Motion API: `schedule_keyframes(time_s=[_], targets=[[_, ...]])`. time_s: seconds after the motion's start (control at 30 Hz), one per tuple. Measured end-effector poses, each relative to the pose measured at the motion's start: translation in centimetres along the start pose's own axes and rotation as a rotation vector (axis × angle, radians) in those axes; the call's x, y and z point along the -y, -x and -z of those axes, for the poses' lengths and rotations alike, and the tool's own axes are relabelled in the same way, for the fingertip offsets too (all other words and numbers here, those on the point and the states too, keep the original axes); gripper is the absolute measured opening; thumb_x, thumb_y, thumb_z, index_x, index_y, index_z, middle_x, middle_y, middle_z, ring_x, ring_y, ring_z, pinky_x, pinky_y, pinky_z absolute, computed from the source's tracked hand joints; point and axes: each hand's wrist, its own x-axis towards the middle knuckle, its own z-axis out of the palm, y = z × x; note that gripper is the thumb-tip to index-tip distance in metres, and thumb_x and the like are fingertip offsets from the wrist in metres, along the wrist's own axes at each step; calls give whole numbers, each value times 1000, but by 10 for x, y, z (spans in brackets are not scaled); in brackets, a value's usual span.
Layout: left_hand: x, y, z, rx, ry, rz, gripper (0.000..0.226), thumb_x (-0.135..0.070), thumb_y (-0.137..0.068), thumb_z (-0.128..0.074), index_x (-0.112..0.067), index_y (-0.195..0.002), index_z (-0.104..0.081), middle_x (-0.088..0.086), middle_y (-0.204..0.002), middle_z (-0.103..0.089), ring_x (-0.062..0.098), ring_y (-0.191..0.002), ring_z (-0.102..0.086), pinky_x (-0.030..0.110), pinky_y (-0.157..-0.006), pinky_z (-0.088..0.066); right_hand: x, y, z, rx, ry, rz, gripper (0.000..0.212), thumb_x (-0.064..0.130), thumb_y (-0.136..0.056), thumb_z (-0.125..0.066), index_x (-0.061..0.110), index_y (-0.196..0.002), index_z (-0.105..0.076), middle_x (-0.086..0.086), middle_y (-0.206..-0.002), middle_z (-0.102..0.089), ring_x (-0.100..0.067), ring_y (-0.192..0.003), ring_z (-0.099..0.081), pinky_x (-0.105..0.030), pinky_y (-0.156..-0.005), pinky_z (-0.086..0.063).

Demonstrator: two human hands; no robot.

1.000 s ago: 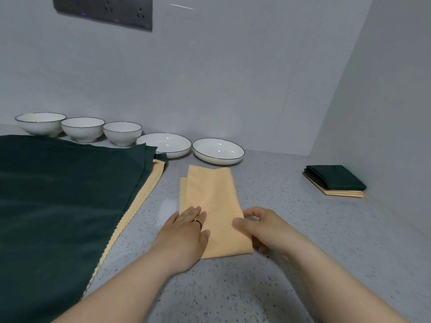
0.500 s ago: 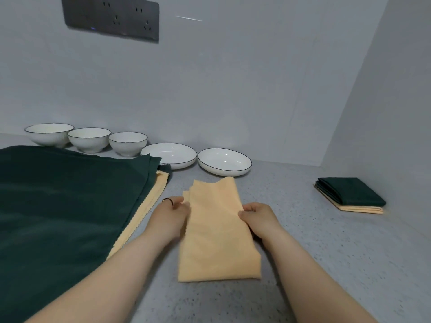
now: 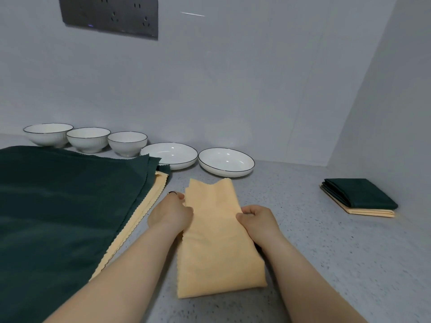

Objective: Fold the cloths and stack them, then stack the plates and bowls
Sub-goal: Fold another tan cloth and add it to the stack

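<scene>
A folded yellow cloth point(image 3: 217, 241) lies lengthwise on the grey counter in front of me. My left hand point(image 3: 171, 212) grips its left edge near the middle, and my right hand point(image 3: 256, 220) grips the right edge opposite. The cloth's far end is lifted and rumpled. To the left lies a spread pile of dark green cloths point(image 3: 58, 206) over yellow ones point(image 3: 140, 215). A folded stack of green and yellow cloths point(image 3: 359, 197) sits at the right. Three white bowls point(image 3: 88, 139) and two white plates point(image 3: 226, 162) line the back wall.
A grey wall stands behind the dishes with a dark socket panel point(image 3: 109, 16) high up. A second wall closes the right side just past the folded stack. The speckled counter point(image 3: 326, 264) runs bare between the yellow cloth and that stack.
Both hands slid from the cloth's near end up to its middle and now grip its two side edges. The far half of the cloth has lifted and wrinkled.
</scene>
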Motion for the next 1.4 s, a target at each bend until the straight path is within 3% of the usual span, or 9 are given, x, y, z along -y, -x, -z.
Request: schedule_keyframes(time_s=[0.13,0.5,0.63,0.73,0.97,1.03,1.13,1.23,1.4], targets=[[6,3,1,-15,116,-31,33,-14,-88,-49,-19,-120,-44,-7,-79,-49,13,-63,-49,23,-59,-35,1,3,-2,-2,-23,11,11,9,-88,-55,10,-93,-65,2,-78,-60,-16,-80,-57,-23,-72,-43],[11,9,3,-50,156,-140,32,-2,-84,-51,-8,-115,-47,-5,-67,-41,16,-66,-43,22,-53,-32,1,7,-2,56,30,87,24,12,-86,-57,13,-110,-61,6,-78,-57,-8,-71,-54,-19,-64,-43],[7,17,3,-84,-14,-175,49,-3,-85,-47,-12,-132,-38,4,-111,-54,22,-104,-50,28,-75,-42,-3,4,-4,50,165,152,31,15,-86,-57,18,-117,-59,11,-71,-49,-11,-76,-54,-27,-77,-45],[0,35,3,-133,-292,-367,56,-12,-92,-38,-15,-145,-22,2,-152,-19,19,-140,-18,29,-111,-21,-4,3,-4,54,215,171,30,16,-86,-57,20,-116,-59,12,-72,-49,-13,-85,-54,-32,-83,-46],[11,63,-17,209,-660,-377,55,-34,-100,-13,-13,-148,4,6,-157,10,17,-145,10,30,-117,4,-3,6,-5,48,289,205,41,18,-90,-52,19,-131,-45,16,-81,-45,-11,-92,-49,-28,-83,-41],[12,62,-18,211,-668,-364,56,-35,-100,-12,-13,-148,5,6,-157,11,18,-145,11,30,-117,5,-1,10,-7,30,473,285,49,20,-93,-47,21,-139,-32,9,-117,-50,-15,-112,-46,-28,-89,-38],[12,63,-20,213,-665,-373,56,-35,-99,-11,-12,-148,7,6,-156,13,18,-144,13,31,-117,7,2,8,-11,88,779,435,53,17,-96,-37,25,-146,-19,2,-155,-12,-19,-140,-16,-30,-111,-18],[14,61,-20,211,-676,-374,57,-35,-99,-11,-12,-148,8,6,-156,14,18,-144,14,31,-117,8,4,-5,-17,249,941,471,47,20,-100,-26,22,-147,-19,1,-157,1,-15,-145,2,-30,-116,1],[14,60,-22,206,-700,-384,57,-36,-99,-10,-12,-147,9,7,-156,16,19,-144,16,32,-116,9,9,-44,-26,343,1002,370,50,30,-101,-19,15,-148,-9,-2,-158,0,-14,-145,2,-29,-117,1]])
